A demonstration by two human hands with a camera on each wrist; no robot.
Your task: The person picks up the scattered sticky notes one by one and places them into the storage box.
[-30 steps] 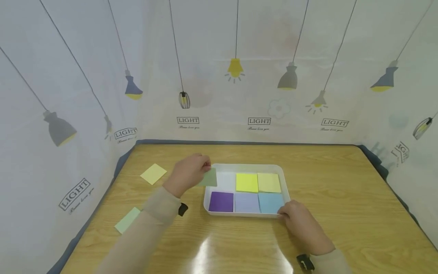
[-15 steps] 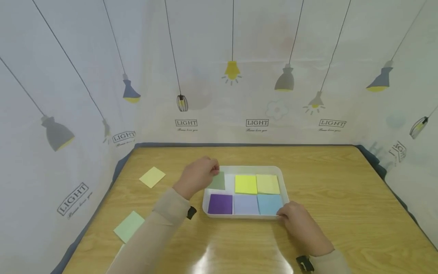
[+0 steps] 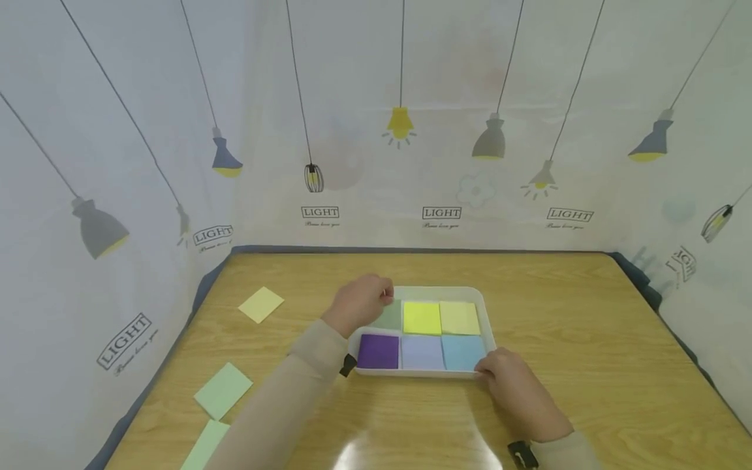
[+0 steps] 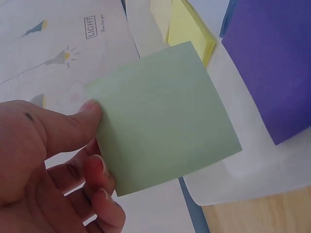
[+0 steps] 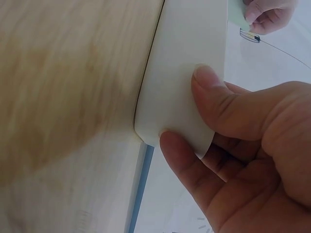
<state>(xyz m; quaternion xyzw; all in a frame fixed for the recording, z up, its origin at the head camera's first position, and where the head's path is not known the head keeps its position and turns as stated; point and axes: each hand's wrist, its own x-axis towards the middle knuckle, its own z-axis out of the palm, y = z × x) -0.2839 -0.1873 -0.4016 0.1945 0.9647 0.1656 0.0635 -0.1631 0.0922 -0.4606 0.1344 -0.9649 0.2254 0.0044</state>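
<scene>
My left hand [image 3: 361, 303] pinches a pale green sticky note pad [image 4: 165, 121] by one edge, thumb on its near face. The pad hangs over the back-left part of a white tray [image 3: 435, 292]; whether it touches the tray floor I cannot tell. To its right in the tray lie a bright yellow pad [image 3: 422, 318] and a pale yellow pad [image 3: 459, 318]. Along the front sit purple [image 3: 378, 352], lavender [image 3: 421, 353] and light blue [image 3: 461, 352] pads. My right hand [image 3: 511, 382] grips the tray's front-right corner, thumb against its outer wall [image 5: 180, 58].
On the wooden table [image 3: 587, 326], left of the tray, lie a pale yellow sticky note pad [image 3: 261, 305] and two light green ones [image 3: 223, 390], the nearer green pad [image 3: 205, 447] partly behind the left sleeve. A lamp-printed cloth [image 3: 364, 143] encloses the table's back and sides.
My left hand has moved right with the green pad, from the tray's left edge to over the back-left spot beside the bright yellow pad. The right hand stays at the corner.
</scene>
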